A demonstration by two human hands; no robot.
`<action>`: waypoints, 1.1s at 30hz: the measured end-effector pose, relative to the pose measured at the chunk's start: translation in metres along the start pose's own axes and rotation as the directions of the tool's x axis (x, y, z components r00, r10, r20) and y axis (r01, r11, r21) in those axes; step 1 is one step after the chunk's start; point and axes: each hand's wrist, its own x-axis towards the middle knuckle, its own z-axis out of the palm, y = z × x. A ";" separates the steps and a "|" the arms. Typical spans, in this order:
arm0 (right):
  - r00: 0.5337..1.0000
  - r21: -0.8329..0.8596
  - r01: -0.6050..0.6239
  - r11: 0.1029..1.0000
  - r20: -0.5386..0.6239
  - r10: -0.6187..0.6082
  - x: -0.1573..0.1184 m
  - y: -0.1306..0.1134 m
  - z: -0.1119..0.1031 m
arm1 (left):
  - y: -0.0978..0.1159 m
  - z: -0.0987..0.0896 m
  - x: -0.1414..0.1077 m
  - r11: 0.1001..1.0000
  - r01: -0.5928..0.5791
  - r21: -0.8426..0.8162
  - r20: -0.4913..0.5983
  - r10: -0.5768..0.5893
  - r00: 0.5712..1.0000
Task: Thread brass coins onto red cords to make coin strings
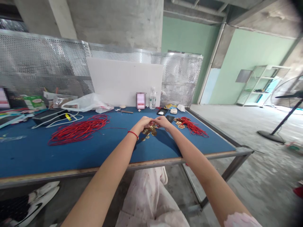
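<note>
Above the blue tabletop [113,154], both hands meet with bent, pinching fingers. My left hand [144,122] wears a red bracelet at the wrist and is closed on a cluster of gold coin-like pieces [151,130], which hangs beneath the fingers. My right hand [163,122] is closed at the same spot, its fingertips against the left ones. A trace of red shows between them, too small to make out. Under the hands lie a few loose gold pieces [144,139]. To the left spreads a heap of red cords [80,130]; one strand trails toward my left hand.
Right of my hands lies a bunch of red cords with gold pieces [193,127]. Behind stand a phone [140,101] and a water bottle [152,99]. A white plastic bag [87,102] and a black box with a white cable [50,116] lie at the left.
</note>
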 end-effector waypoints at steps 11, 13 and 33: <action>0.999 -0.023 0.032 0.999 -0.003 -0.032 -0.001 -0.001 -0.001 | -0.002 -0.009 0.004 0.976 0.145 -0.160 0.195 -0.113 0.974; 0.999 -0.018 0.033 0.999 0.000 -0.033 -0.001 -0.001 -0.002 | -0.004 -0.011 0.007 0.972 0.141 -0.188 0.212 -0.100 0.972; 0.987 0.015 0.147 0.989 0.066 -0.148 -0.001 -0.002 -0.007 | 0.005 -0.012 -0.010 0.927 0.163 -0.339 0.233 -0.085 0.969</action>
